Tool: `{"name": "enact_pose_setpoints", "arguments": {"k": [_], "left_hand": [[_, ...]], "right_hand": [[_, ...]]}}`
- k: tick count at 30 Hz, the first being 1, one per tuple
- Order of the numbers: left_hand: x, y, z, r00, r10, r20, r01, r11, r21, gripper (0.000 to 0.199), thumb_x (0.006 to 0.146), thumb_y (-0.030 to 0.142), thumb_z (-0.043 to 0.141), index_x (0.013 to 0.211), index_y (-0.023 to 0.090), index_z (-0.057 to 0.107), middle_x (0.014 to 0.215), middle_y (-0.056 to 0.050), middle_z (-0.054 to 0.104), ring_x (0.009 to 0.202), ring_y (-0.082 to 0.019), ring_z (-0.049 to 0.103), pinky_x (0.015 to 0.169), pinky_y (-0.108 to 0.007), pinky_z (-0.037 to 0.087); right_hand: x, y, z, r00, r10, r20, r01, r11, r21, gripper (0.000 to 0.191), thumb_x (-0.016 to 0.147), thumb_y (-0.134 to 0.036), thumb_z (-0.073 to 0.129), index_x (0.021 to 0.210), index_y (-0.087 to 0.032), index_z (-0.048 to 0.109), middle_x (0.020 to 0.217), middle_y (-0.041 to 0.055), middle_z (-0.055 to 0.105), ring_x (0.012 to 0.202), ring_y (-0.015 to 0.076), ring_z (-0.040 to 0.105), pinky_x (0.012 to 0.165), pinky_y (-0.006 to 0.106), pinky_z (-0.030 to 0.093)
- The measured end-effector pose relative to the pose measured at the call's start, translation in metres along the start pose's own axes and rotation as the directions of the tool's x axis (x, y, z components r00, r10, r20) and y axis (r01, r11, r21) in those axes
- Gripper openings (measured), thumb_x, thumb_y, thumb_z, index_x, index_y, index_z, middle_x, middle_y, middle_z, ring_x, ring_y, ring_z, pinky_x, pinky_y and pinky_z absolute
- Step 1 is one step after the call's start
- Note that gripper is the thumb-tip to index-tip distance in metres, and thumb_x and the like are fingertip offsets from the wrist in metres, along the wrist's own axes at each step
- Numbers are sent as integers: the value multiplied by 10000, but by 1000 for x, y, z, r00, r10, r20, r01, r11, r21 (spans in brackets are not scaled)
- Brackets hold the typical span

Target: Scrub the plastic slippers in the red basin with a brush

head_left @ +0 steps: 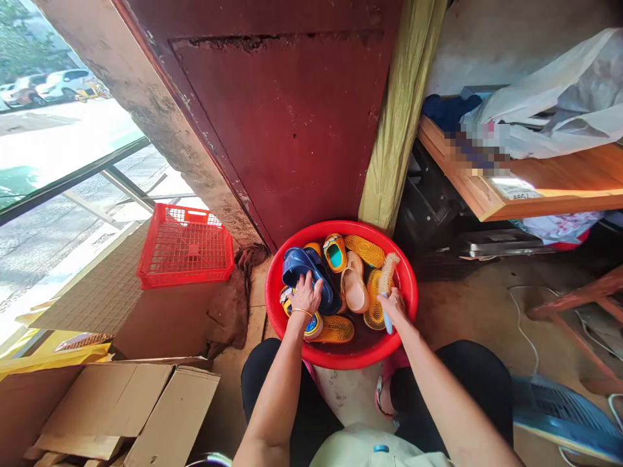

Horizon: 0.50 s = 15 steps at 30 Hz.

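While a dark red door (292,130) takes up most of the bkgd, a yellowish curtain (403,117) hangs down its R edge. Farther R, a wood table (569,181) carries a white plastic bag (559,97), w/ dark stuff packed under it. Front L, an open cardboard box (107,402), flaps out. A blue fan (569,412) lies low on the R, partly cut off by the btm edge, nr a wood stool (594,308).

Big red basin (269,298) sits on the floor at the door's foot, btwn the person's knees & the door; all the footwear is in it. Smaller red crate (187,250) stands up L of it, well apart; dark rag (231,318) on the floor btwn the two.

L hand (306,295), w/ a thin bracelet (302,312) at the wrist, is over the L side of the basin: fingers spread, tips on a blue slipper (321,275). Can't tell if it really grips. R hand (394,301), at the basin's R side, is closed round a scrub brush (389,272): bristle end sticks up & away, pale blue handle (387,322) pokes out below the fist.

Pale clog (356,292) sits mid-basin, R of the blue slipper. Yellow shoe (374,301) is just beside/under the brush, another yellow shoe (335,329) in front nr the L wrist, one w/ a teal inside (335,251) at the back.
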State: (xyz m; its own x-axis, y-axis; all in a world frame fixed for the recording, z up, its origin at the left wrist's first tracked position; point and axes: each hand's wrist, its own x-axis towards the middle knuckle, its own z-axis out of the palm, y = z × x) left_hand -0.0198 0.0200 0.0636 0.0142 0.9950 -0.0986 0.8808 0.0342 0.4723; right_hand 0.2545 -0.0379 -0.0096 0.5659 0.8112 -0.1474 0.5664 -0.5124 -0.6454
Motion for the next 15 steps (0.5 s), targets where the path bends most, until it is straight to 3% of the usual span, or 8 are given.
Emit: {"name": "enact_pose_setpoints", "arguments": {"k": [2, 4, 10, 15], "left_hand": [[4, -2, 0, 996, -3, 87, 2, 1000, 17, 720, 963, 606, 436, 1561, 209, 375, 1586, -216, 409, 1459, -397, 397, 1151, -644, 301], [7, -5, 3, 994, 8, 106, -13, 999, 44, 817, 921, 670, 475, 1570, 191, 341, 1583, -234, 404, 1462, -403, 391, 1159, -640, 284], [8, -9, 21, 973, 63, 223, -97, 984, 147, 794, 913, 650, 484, 1545, 188, 355, 1593, -241, 382, 1443, -413, 411, 1154, -668, 245], [9, 1, 39, 969, 45, 244, -111, 958, 266, 835, 877, 646, 525, 1553, 190, 347, 1623, -250, 317, 1471, -449, 343, 1155, -677, 204]], "right_hand": [[3, 4, 3, 999, 38, 32, -39, 999, 33, 459, 775, -375, 641, 1162, -127, 635, 1010, 151, 716, 947, 296, 691, 776, 362, 514], [4, 6, 4, 997, 66, 51, -70, 995, 75, 476, 773, -395, 650, 1178, -145, 632, 1013, 134, 727, 916, 275, 697, 740, 339, 513], [0, 5, -2, 997, 78, 13, -79, 975, 208, 556, 788, -434, 630, 1274, -168, 595, 1100, 129, 726, 919, 259, 694, 744, 327, 515], [-3, 3, -4, 997, 71, -9, -67, 964, 257, 598, 803, -413, 621, 1341, -163, 544, 1177, 135, 707, 997, 263, 687, 781, 313, 517]]}}
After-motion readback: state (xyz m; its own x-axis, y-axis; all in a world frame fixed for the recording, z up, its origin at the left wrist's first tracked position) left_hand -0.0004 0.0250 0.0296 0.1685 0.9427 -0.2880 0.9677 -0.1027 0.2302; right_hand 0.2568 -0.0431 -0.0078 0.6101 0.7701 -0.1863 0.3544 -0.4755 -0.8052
